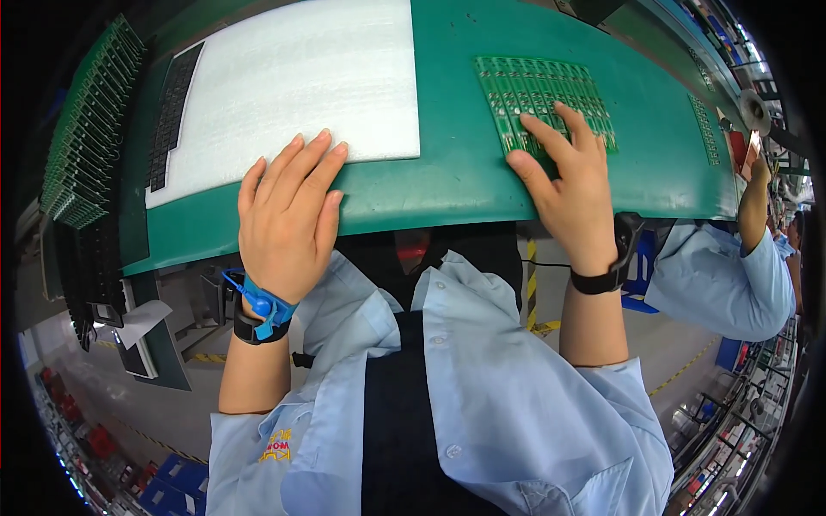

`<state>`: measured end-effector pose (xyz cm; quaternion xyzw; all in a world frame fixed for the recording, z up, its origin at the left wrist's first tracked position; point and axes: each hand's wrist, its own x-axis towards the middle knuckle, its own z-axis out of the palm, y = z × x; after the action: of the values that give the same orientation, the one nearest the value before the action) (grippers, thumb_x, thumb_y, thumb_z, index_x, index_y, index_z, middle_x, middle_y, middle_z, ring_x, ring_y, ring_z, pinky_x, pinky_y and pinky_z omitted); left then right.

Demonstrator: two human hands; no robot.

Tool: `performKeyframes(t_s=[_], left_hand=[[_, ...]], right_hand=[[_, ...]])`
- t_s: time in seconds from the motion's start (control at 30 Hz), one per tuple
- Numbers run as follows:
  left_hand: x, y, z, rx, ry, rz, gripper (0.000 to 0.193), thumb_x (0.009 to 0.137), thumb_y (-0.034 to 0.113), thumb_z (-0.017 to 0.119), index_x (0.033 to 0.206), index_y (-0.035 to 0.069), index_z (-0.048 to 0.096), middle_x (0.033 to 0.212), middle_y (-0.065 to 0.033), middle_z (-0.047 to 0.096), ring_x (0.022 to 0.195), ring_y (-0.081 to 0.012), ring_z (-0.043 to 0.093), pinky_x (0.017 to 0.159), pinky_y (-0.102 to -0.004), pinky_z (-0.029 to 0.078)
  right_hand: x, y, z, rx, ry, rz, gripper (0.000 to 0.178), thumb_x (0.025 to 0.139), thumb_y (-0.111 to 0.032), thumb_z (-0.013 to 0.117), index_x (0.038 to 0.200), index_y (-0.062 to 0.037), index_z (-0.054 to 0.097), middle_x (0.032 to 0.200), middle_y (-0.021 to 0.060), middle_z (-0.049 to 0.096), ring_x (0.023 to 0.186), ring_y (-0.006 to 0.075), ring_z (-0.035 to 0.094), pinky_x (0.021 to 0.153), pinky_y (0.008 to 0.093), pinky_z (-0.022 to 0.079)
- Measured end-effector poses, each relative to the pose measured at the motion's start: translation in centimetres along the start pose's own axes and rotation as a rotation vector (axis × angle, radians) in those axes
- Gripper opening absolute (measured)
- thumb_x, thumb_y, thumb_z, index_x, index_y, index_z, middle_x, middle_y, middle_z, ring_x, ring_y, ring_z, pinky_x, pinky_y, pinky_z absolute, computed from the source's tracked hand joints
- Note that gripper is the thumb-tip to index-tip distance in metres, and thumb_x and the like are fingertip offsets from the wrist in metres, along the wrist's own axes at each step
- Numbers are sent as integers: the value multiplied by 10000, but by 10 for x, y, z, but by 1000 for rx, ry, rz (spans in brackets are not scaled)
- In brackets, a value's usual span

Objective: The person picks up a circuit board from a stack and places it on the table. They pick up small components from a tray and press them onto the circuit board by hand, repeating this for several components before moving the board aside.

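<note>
My left hand (288,219) lies flat, with its fingers stretched over the near edge of a white foam sheet (310,77) and the palm below that edge. A blue strap and a black band circle that wrist. To the right, a panel of narrow green circuit boards (551,82) rests on the green mat. Over its near part is my right hand (572,189), fingers spread and fingertips on or just above the boards. The thumb is by the panel's near left corner. Part of the panel is hidden beneath the fingers.
A rack of upright green boards (90,129) stands at the far left, beside a black slotted strip (172,112). More small boards (704,129) lie on the mat's right end (662,129). Past that end is a co-worker's arm (754,202) in a light blue sleeve.
</note>
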<state>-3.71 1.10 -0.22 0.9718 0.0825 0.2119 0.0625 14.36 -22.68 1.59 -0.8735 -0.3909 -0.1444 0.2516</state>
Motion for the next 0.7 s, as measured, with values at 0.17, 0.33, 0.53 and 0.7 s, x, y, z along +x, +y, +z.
performKeyframes(t_s=[0.17,0.33,0.53,0.7], left_hand=[[0,0,0,-8,13,4,382,897,164,582,1277,171,618,1346,-12,575,1270,-226,511,1080,-424,313],[-1,0,1,-11,22,9,381,893,160,586,1273,174,620,1343,-10,577,1269,-224,511,1075,-425,320],[-1,-1,1,-10,30,14,376,895,164,588,1269,176,622,1343,-7,577,1270,-224,510,1077,-428,323],[-2,-1,1,4,38,12,371,898,174,589,1268,178,623,1343,-6,577,1269,-223,511,1077,-426,326]], right_hand=[[2,24,-15,288,-229,54,235,846,-103,715,1046,-1,643,1155,186,609,1136,328,581,958,372,451],[-4,29,-16,474,-190,46,218,827,-86,729,1022,-17,659,1155,156,606,1161,296,566,964,363,448],[-6,17,-11,335,-170,7,240,826,-80,721,1051,-19,666,1122,116,626,1116,276,585,957,356,451],[7,5,-9,19,-165,113,302,855,-108,694,1145,-29,668,1199,113,597,1163,260,556,978,347,436]])
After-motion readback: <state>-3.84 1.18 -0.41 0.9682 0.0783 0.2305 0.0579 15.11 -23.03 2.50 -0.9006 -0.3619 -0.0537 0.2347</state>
